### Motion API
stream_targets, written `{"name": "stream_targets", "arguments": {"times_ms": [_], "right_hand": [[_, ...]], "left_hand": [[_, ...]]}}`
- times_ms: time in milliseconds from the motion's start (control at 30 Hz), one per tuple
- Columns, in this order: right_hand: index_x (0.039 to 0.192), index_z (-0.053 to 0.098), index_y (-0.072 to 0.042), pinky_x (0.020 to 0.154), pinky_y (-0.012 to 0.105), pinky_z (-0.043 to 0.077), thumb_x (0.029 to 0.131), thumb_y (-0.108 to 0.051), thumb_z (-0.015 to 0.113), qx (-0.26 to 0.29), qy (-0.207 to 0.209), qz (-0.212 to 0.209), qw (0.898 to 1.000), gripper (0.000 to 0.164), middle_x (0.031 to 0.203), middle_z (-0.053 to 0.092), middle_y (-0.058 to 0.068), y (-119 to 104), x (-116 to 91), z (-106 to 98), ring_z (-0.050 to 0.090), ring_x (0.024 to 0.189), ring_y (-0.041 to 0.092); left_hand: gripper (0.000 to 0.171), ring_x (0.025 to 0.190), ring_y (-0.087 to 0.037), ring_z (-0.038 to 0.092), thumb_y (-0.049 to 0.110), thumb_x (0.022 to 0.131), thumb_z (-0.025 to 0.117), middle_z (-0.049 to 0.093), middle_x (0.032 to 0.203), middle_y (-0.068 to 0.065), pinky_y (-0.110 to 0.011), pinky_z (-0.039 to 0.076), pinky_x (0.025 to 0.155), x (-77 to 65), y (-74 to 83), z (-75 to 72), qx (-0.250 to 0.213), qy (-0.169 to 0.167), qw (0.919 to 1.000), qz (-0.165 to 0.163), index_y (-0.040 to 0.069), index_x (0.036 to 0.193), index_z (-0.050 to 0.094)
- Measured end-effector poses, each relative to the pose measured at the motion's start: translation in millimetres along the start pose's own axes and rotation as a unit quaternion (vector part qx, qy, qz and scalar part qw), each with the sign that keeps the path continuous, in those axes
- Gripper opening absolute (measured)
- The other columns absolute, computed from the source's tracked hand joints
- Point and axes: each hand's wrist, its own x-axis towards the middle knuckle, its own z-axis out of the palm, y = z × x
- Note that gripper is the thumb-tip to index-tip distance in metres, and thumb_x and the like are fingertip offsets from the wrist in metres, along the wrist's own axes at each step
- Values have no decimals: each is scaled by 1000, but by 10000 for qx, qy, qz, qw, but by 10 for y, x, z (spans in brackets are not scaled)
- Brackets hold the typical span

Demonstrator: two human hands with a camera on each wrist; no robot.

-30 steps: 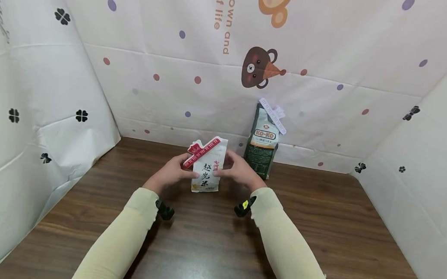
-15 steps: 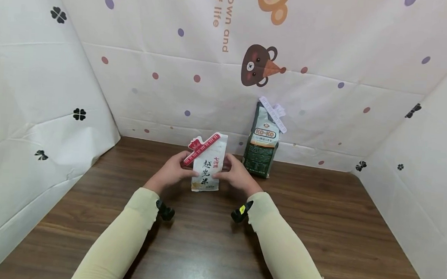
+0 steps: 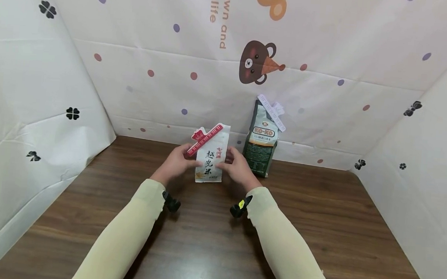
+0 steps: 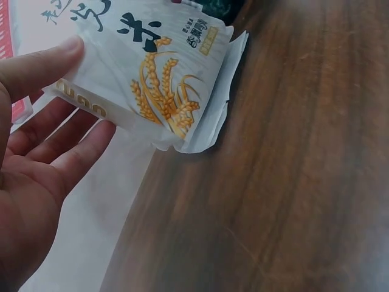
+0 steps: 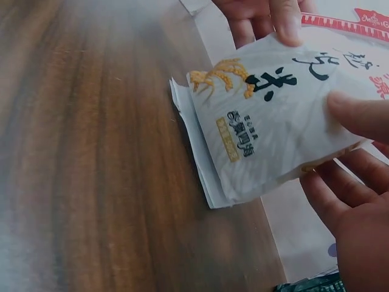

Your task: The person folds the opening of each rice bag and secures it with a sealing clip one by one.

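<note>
A white rice bag with black characters stands nearly upright near the back of the table, held between both hands. Across its top corner sits a slanted red and white sealing clip. My left hand grips the bag's left side, thumb on the front and fingers along the side and behind. On the opposite side my right hand holds it the same way. In the right wrist view, the bag's printed front shows wheat ears and the thumbs of both hands.
Right of the hands, a dark green KO-KO bag leans by the back wall, with a white clip on its top. Printed white sheeting encloses the brown wooden table at the back and sides.
Both hands have moved the white rice bag slightly farther back toward the wall. The grip looks the same, and the KO-KO bag stays in place. The head view has shifted a little.
</note>
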Motion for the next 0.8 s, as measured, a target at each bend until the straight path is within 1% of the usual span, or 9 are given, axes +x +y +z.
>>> {"name": "stream_targets", "arguments": {"times_ms": [133, 267, 433, 567, 733, 800], "right_hand": [[136, 47, -17, 104, 43, 46, 88, -16, 71, 69, 123, 99, 9999, 53, 134, 57, 5, 3, 91, -17, 54, 126, 23], [137, 45, -14, 106, 42, 45, 90, -14, 69, 96, 251, 95, 9996, 53, 137, 55, 8, 31, 173, -17, 53, 127, 23], [138, 44, -14, 106, 42, 44, 92, -14, 66, 164, 389, 86, 9991, 52, 139, 53, 9, 50, 258, -24, 52, 130, 24], [141, 42, -14, 107, 43, 43, 94, -13, 64, 227, 473, 47, 9986, 52, 141, 51, 9, 58, 327, -33, 50, 132, 24], [144, 40, -16, 108, 46, 41, 96, -15, 59, 249, 537, 109, 9982, 51, 144, 49, 8, 78, 397, -33, 47, 134, 25], [144, 39, -17, 108, 47, 41, 97, -15, 58, 293, 593, 163, 9977, 51, 144, 48, 8, 98, 421, -30, 47, 134, 25]], "left_hand": [[65, 117, -25, 58, 35, 76, 83, 61, 126, -3, -49, 46, 102, 130, 6, 4, -38, 11, 10000, -36, 21, 132, 53], [64, 118, -26, 57, 34, 76, 82, 60, 127, -4, -51, 44, 104, 245, 16, 7, -57, 12, 9999, -83, 20, 132, 53], [67, 120, -26, 54, 37, 76, 82, 57, 130, -3, -52, 41, 107, 391, 31, 10, -5, -12, 9999, -128, 21, 133, 51], [67, 120, -26, 54, 35, 77, 82, 58, 130, -4, -53, 40, 108, 505, 28, 21, -21, -47, 10000, -72, 20, 134, 51], [66, 120, -26, 53, 30, 78, 82, 57, 131, -5, -51, 40, 108, 625, 2, 57, -147, 17, 9998, -152, 19, 135, 50], [65, 121, -26, 53, 28, 79, 81, 57, 131, -6, -50, 40, 108, 661, -5, 79, -183, 30, 9997, -176, 17, 135, 50]]}}
